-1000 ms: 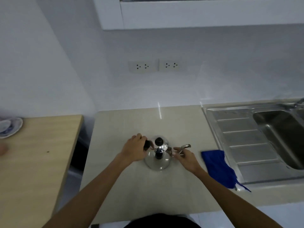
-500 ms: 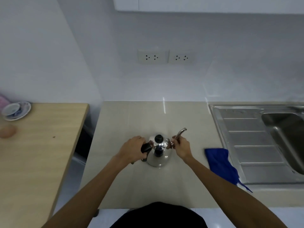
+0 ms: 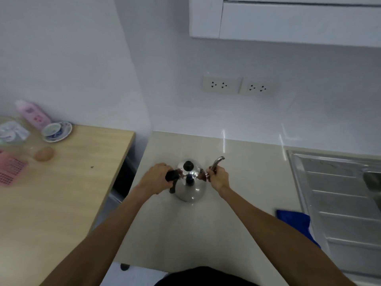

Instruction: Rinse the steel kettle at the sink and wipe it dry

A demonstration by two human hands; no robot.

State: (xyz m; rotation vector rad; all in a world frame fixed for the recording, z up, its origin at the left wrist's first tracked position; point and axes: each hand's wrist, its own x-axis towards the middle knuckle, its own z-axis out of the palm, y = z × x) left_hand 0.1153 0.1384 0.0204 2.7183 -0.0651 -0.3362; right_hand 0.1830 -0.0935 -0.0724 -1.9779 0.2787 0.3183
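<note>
Kettle stood upright on worktop, gripped both sides: left hand closed round black handle, right hand closed on spout. Handle-to-spout axis ran left-right; sink well apart to right.

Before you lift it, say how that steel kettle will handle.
The steel kettle looks rigid, and its polished dome is probably slippery. The left hand grips the black handle, the right hand the thin spout, so it may tilt.
</note>
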